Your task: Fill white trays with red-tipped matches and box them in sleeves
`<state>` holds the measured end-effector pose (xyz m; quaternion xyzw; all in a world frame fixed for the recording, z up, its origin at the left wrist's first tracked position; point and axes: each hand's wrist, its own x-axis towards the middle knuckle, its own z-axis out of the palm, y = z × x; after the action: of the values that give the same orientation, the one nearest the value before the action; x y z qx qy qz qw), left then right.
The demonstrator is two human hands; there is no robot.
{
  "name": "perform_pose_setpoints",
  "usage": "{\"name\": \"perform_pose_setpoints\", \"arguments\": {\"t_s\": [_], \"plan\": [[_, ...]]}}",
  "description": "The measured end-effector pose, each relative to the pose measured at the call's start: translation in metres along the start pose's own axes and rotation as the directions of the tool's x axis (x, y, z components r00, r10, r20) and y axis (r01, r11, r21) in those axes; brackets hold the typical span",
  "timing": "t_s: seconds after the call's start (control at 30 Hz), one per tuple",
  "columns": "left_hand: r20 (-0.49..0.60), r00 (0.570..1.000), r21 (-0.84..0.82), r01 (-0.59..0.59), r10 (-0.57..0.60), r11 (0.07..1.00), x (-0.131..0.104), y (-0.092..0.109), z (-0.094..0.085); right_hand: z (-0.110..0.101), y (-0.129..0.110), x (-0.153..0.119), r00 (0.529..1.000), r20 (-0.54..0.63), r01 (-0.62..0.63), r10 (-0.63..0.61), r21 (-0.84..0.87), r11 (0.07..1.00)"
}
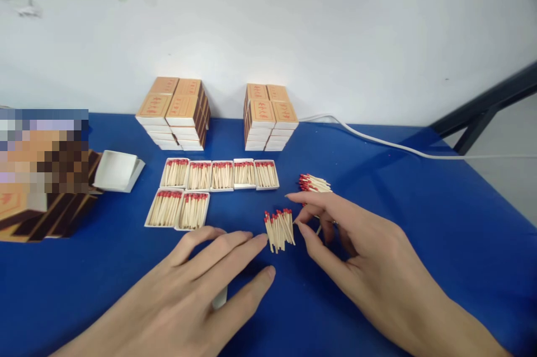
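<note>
A small bundle of loose red-headed matches (279, 230) lies on the blue table between my two hands. My left hand (213, 273) is spread with its fingertips at the bundle's left side. Under its palm a small white piece (220, 296) shows, mostly covered. My right hand (361, 250) is at the bundle's right edge, index finger stretched out, thumb and middle finger close together beside the matches. Behind it lies another heap of matches (314, 183), partly hidden by the fingers. Beyond my left hand, several white matchbox trays (208, 208) full of matches stand in two rows.
Two stacks of closed matchboxes, a left stack (184, 116) and a right stack (268, 119), stand against the white wall. White empty trays (117, 171) lie at the left beside matchbox sleeves (54, 220), partly blurred. A white cable (377, 141) crosses the back right near a dark metal bar (486, 105).
</note>
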<state>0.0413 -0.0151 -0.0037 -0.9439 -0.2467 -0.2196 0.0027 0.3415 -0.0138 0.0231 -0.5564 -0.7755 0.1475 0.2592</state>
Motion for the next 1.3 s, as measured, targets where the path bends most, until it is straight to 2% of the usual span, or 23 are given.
{"name": "perform_pose_setpoints", "arguments": {"t_s": [0.2, 0.37, 0.53, 0.7, 0.87, 1.0, 1.13, 1.3], "plan": [[0.014, 1.000, 0.020, -0.012, 0.012, 1.000, -0.004, -0.001, 0.001, -0.001, 0.000, 0.001, 1.000, 0.017, 0.008, -0.008, 0.003, 1.000], [0.026, 0.998, 0.042, -0.066, 0.065, 0.997, -0.007, -0.006, 0.000, -0.012, 0.004, 0.004, 0.999, -0.044, -0.004, 0.004, -0.007, 1.000], [-0.033, 0.999, 0.010, -0.008, 0.009, 1.000, -0.008, -0.002, 0.001, -0.026, 0.008, 0.003, 0.999, -0.033, -0.040, 0.035, -0.157, 0.987], [-0.037, 0.999, -0.059, 0.033, -0.035, 0.998, -0.003, 0.000, -0.005, -0.021, 0.012, -0.002, 0.999, 0.001, -0.041, 0.042, -0.264, 0.964], [0.039, 0.998, -0.077, 0.055, -0.052, 0.995, 0.001, 0.001, -0.016, -0.018, 0.014, -0.006, 0.995, 0.043, -0.076, 0.088, -0.214, 0.974], [-0.004, 0.999, -0.075, 0.038, -0.038, 0.996, 0.000, -0.001, -0.012, -0.021, 0.013, -0.007, 0.991, 0.083, -0.085, 0.101, -0.180, 0.980], [-0.049, 0.998, -0.068, 0.027, -0.030, 0.997, -0.001, -0.002, -0.007, -0.020, 0.013, -0.007, 0.995, 0.062, -0.071, 0.083, -0.168, 0.983], [-0.001, 0.998, -0.083, 0.059, -0.059, 0.995, 0.001, 0.000, -0.013, -0.019, 0.012, -0.006, 0.999, -0.005, -0.041, 0.041, -0.200, 0.979]]}}
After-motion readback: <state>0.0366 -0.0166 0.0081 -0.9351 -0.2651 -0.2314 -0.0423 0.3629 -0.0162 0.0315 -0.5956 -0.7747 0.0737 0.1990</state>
